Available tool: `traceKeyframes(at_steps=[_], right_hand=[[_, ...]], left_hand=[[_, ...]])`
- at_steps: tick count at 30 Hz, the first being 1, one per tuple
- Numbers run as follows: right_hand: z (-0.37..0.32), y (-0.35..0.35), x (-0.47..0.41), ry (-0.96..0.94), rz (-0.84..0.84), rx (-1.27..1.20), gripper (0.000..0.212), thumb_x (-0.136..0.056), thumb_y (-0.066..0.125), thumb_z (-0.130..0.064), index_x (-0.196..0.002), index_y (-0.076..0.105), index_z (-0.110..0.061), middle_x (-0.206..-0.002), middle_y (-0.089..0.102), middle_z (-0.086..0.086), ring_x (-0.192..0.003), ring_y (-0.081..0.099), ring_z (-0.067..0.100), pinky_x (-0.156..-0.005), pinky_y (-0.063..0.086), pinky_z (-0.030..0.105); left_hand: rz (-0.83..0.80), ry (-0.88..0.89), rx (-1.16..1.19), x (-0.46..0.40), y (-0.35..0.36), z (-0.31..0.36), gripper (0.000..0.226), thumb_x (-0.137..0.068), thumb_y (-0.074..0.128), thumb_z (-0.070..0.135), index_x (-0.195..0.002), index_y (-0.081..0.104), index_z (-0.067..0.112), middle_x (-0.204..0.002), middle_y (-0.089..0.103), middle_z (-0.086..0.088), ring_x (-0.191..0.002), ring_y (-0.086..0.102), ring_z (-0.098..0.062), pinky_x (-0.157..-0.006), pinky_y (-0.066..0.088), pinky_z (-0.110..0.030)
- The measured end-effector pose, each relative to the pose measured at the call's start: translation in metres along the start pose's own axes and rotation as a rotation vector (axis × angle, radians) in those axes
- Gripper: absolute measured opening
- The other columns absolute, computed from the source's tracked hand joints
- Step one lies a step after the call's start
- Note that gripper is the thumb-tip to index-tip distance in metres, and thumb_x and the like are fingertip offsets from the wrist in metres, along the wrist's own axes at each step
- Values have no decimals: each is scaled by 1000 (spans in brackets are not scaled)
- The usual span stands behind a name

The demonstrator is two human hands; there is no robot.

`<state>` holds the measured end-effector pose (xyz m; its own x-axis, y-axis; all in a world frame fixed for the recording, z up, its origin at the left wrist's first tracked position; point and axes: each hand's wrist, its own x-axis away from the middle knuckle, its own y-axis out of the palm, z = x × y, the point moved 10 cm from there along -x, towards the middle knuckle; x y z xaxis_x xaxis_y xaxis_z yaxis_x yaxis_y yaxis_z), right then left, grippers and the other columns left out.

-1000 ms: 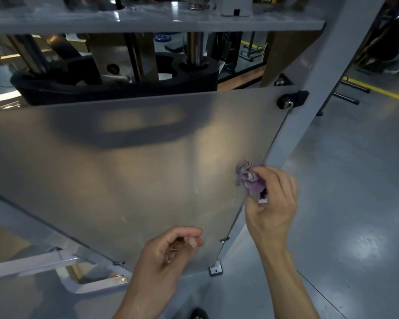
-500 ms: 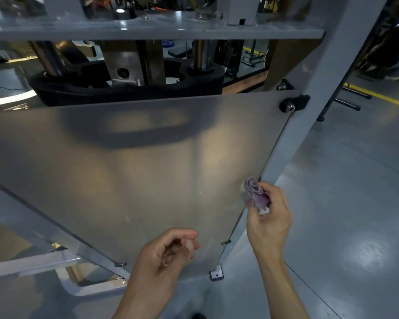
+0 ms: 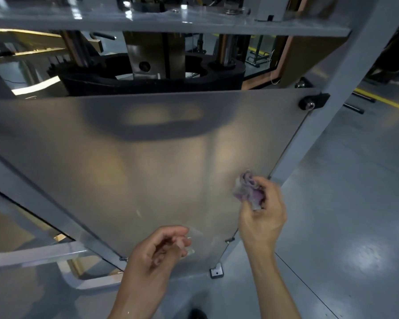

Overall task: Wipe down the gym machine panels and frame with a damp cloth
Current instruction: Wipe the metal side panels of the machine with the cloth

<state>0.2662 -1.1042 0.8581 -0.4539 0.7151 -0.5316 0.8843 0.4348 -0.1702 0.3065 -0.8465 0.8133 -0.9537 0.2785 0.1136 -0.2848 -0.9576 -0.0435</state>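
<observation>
Right hand (image 3: 262,215) clutching bunched cloth (image 3: 248,188) against upright panel (image 3: 148,162); left hand (image 3: 158,252) loosely curled, empty.

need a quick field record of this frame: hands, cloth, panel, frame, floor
right hand: right hand grips the crumpled purple cloth
cloth contact: against the panel, near its right edge
left hand: left hand has loosely curled fingers, holds nothing, in front of the panel's lower part
panel: large translucent frosted panel, hazy reflections, small white smear low on it
frame: grey painted metal upright right of the panel; black corner bracket with bolt at the panel's top right
floor: glossy grey floor, yellow line far right
</observation>
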Motion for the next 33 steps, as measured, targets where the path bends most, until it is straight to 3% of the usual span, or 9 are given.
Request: traceKeyframes(at_steps=[4, 8, 13, 18, 21, 23, 27, 30, 33], right_hand=[[13, -39, -27, 57, 159, 62, 36, -79, 60, -7, -106, 63, -31, -97, 63, -8, -85, 64, 19, -76, 51, 24], [-5, -2, -8, 24, 94, 3, 36, -77, 57, -7, -108, 64, -24, -101, 64, -8, -93, 65, 24, -84, 57, 39], [-36, 35, 25, -42, -51, 37, 39, -73, 61, 6, -107, 69, -10, -99, 65, -3, -90, 64, 9, -81, 49, 18], [-18, -8, 2, 81, 147, 58, 29, -82, 57, -4, -101, 66, -24, -91, 65, -7, -88, 66, 17, -78, 49, 15], [-24, 21, 13, 95, 116, -57, 32, -81, 53, -7, -104, 64, -26, -103, 69, -2, -97, 70, 32, -86, 60, 42], [-45, 54, 36, 49, 16, -65, 38, -78, 56, -4, -107, 65, -26, -109, 69, -3, -104, 69, 26, -87, 59, 50], [-67, 61, 50, -30, -57, 56, 40, -74, 60, 12, -104, 70, -13, -98, 67, -5, -91, 62, -2, -82, 47, 13], [-44, 16, 22, 108, 121, 72, 27, -80, 58, 0, -99, 68, -17, -88, 65, -5, -79, 59, -7, -73, 43, 11], [-40, 3, 15, 158, 246, 28, 26, -82, 59, 10, -96, 65, -10, -89, 69, 7, -74, 61, -4, -69, 52, 19]], left_hand=[[30, 21, 24, 2, -13, -4, 19, -81, 67, 29, -92, 77, 42, -92, 80, -2, -77, 73, -12, -77, 56, -23], [63, 40, 31, 0, -37, -7, 26, -95, 69, -1, -99, 78, 23, -92, 79, -3, -76, 73, -12, -75, 56, -22], [87, 39, 34, 0, -68, -9, 22, -96, 67, -1, -107, 74, 17, -95, 79, -1, -81, 72, -14, -76, 57, -22], [188, 65, 53, 2, -111, -6, 22, -89, 76, 15, -102, 76, 34, -99, 78, 4, -95, 73, -19, -81, 58, -37], [250, 89, 22, 4, -137, -5, 37, -93, 74, 8, -99, 74, 44, -102, 78, 6, -102, 72, -18, -87, 57, -43], [274, 86, -14, 3, -149, -6, 49, -97, 65, -2, -99, 73, 46, -106, 77, 11, -103, 70, -12, -90, 56, -42], [285, 84, -47, 1, -161, -6, 50, -97, 63, -4, -110, 66, 45, -116, 72, 19, -112, 67, -12, -91, 50, -31], [263, 86, -25, 0, -165, -4, 51, -97, 61, -6, -128, 62, 35, -127, 66, 16, -121, 63, -11, -89, 46, -26], [233, 67, -35, 1, -169, -4, 57, -98, 59, -7, -139, 57, 32, -135, 62, 18, -127, 59, -8, -93, 46, -26]])
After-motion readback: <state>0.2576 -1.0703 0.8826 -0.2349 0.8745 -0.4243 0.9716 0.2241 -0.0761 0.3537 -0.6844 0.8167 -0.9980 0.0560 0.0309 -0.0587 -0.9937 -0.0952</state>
